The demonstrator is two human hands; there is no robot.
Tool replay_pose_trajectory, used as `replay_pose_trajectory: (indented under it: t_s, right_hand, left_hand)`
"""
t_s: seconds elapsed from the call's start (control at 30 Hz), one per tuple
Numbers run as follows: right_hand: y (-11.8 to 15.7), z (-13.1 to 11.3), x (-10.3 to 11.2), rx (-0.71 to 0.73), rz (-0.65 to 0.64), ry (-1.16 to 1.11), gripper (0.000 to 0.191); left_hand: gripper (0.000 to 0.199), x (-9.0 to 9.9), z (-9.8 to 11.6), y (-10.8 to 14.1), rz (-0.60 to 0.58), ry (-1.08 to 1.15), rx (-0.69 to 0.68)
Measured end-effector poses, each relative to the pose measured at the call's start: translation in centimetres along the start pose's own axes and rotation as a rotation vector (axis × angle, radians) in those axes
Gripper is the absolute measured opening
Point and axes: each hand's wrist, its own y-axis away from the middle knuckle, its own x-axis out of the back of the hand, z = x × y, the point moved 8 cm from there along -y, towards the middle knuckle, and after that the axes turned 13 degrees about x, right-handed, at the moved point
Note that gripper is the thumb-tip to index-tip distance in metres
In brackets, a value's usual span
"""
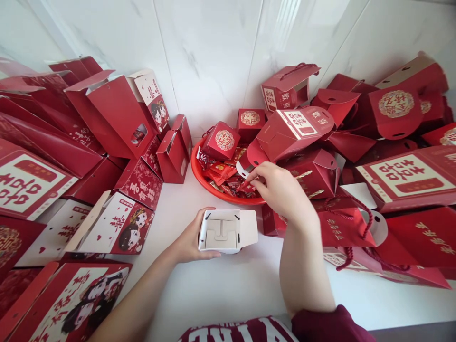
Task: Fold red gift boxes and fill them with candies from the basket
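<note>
My left hand (194, 237) is closed round the left side of a small white box (220, 232), whose flap stands out to the right and whose inside shows bare folded card. Behind it sits a round red tray (210, 191) holding red-wrapped sweets (221, 172) and small red boxes. Over the tray's right part, my right hand (272, 185) reaches down, its fingers pinched together on a red-wrapped sweet (248, 186).
Many red and white gift boxes (124, 223) stand crowded on the left. More red boxes with rope handles (402, 175) are heaped on the right, some leaning over the tray. A white tiled wall (210, 57) rises behind the white table (221, 289).
</note>
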Motion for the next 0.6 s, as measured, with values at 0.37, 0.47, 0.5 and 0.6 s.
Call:
replay_pose_trajectory:
  t_s: [0.37, 0.47, 0.5, 0.6]
  right_hand:
    - [0.2, -2.0, -1.3, -0.024, 0.238, -1.273, 0.008]
    - [-0.2, -3.4, -3.4, -0.116, 0.158, -1.505, 0.015]
    - [-0.3, -4.0, -3.8, -0.116, 0.112, -1.55, 0.018]
    - [-0.4, -5.4, -4.3, -0.071, -0.003, -1.602, 0.027]
  left_hand:
    - [0.1, -0.1, -0.1, 0.0, -0.015, 0.013, 0.008]
    - [0.101, -0.1, -0.1, 0.0, -0.009, 0.016, 0.004]
    - [0.101, -0.1, -0.1, 0.0, -0.007, 0.016, 0.004]
    - [0.101, -0.1, 0.0, 0.0, -0.019, 0.026, -0.002]
